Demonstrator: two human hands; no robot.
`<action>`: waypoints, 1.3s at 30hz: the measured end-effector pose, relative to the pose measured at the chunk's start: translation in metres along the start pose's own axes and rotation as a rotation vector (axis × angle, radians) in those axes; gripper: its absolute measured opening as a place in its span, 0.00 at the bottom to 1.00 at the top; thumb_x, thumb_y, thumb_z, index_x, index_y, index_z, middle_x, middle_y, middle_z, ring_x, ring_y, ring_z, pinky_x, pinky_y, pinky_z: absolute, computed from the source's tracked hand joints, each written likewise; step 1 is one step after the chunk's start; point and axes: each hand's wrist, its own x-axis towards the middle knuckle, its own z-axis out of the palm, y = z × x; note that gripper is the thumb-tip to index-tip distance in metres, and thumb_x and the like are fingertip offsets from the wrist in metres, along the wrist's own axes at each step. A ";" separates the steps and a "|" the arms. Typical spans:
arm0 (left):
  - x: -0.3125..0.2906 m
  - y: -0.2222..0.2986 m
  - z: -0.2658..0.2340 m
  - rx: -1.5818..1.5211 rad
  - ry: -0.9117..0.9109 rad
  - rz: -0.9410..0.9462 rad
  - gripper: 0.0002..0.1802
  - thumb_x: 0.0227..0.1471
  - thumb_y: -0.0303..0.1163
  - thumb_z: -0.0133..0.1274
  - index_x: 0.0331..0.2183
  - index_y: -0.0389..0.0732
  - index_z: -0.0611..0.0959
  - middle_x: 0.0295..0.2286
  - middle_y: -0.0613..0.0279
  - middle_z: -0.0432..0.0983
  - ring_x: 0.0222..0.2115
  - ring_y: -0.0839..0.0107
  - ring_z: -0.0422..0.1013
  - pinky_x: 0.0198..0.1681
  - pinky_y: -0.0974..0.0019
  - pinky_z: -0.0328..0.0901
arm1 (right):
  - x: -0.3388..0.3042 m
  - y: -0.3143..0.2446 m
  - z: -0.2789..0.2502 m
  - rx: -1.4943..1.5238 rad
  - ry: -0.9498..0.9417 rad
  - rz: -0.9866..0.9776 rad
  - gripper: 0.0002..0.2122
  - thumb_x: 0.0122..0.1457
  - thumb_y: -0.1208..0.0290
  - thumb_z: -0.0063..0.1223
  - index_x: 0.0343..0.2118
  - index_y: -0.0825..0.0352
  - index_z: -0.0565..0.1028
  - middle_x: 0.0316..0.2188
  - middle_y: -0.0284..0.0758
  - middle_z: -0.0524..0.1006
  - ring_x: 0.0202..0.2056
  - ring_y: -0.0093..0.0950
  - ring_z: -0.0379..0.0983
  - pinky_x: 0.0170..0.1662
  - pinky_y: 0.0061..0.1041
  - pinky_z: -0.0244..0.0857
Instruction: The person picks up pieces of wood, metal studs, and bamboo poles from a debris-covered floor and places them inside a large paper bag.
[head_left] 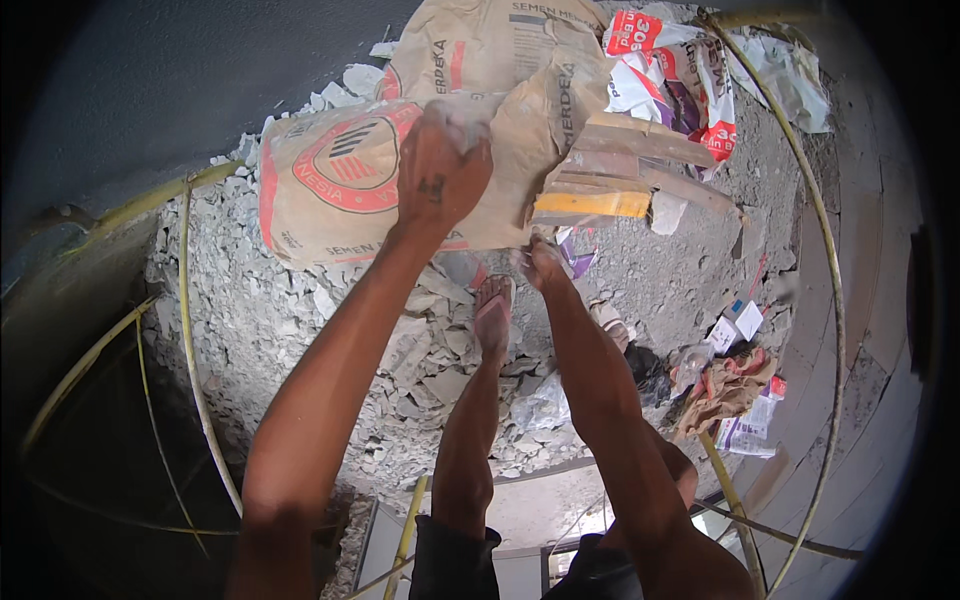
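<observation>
A flattened brown paper cement sack [300,225] with a red round emblem lies over the rubble in front of me. My left hand [440,175] is above its middle, fingers curled closed and whitened with dust. What those fingers hold, if anything, is hidden. At the sack's near right edge my right hand [541,263] is closed, its fingertips pinching the paper there. A second brown paper sack [480,50] lies beyond the first, overlapping it.
Broken rubble [400,370] covers the ground around my sandalled foot [493,315]. Wooden boards [640,145] and a yellow strip [595,204] stick out right of the sack. Red-and-white packaging [690,75], crumpled brown paper [735,390] and bent yellow poles [825,230] are on the right. A dark wall [180,90] stands left.
</observation>
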 end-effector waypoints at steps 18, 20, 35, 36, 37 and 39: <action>0.212 -0.031 0.215 1.078 -0.878 0.158 0.32 0.52 0.53 0.53 0.53 0.44 0.81 0.54 0.50 0.75 0.54 0.53 0.72 0.56 0.51 0.67 | -0.056 -0.014 0.035 0.487 -0.330 0.428 0.30 0.71 0.47 0.36 0.64 0.67 0.54 0.63 0.53 0.61 0.60 0.49 0.65 0.61 0.56 0.62; 0.192 0.018 0.242 1.159 -1.052 -0.065 0.32 0.50 0.47 0.57 0.57 0.54 0.78 0.58 0.60 0.71 0.59 0.60 0.68 0.58 0.54 0.65 | -0.041 -0.005 0.006 0.527 -0.288 0.404 0.30 0.71 0.46 0.36 0.65 0.66 0.54 0.61 0.53 0.64 0.59 0.47 0.68 0.58 0.56 0.66; 0.165 0.014 0.156 0.877 -1.080 0.056 0.30 0.51 0.37 0.51 0.51 0.25 0.78 0.50 0.36 0.76 0.51 0.47 0.74 0.53 0.52 0.68 | -0.049 0.027 0.026 0.301 -0.139 -0.110 0.06 0.65 0.69 0.56 0.38 0.66 0.73 0.24 0.31 0.73 0.20 0.19 0.66 0.22 0.23 0.63; 0.164 0.012 0.147 0.829 -1.036 0.049 0.30 0.51 0.37 0.52 0.51 0.23 0.77 0.49 0.34 0.76 0.51 0.47 0.74 0.53 0.51 0.69 | -0.058 0.027 0.032 0.307 -0.124 -0.135 0.06 0.65 0.70 0.56 0.38 0.66 0.73 0.23 0.30 0.72 0.20 0.19 0.67 0.21 0.22 0.62; 0.158 0.013 0.137 0.812 -1.024 0.044 0.30 0.51 0.37 0.52 0.51 0.23 0.77 0.49 0.34 0.76 0.51 0.47 0.74 0.53 0.51 0.69 | -0.071 0.029 0.032 0.299 -0.118 -0.147 0.05 0.65 0.71 0.56 0.38 0.66 0.73 0.23 0.30 0.72 0.20 0.18 0.67 0.21 0.22 0.62; 0.144 0.016 0.105 0.686 -1.018 0.134 0.32 0.50 0.41 0.56 0.44 0.17 0.78 0.45 0.31 0.78 0.46 0.47 0.77 0.49 0.55 0.70 | -0.103 0.033 0.038 0.258 -0.073 -0.161 0.05 0.65 0.72 0.55 0.39 0.67 0.74 0.23 0.30 0.72 0.21 0.18 0.68 0.20 0.21 0.61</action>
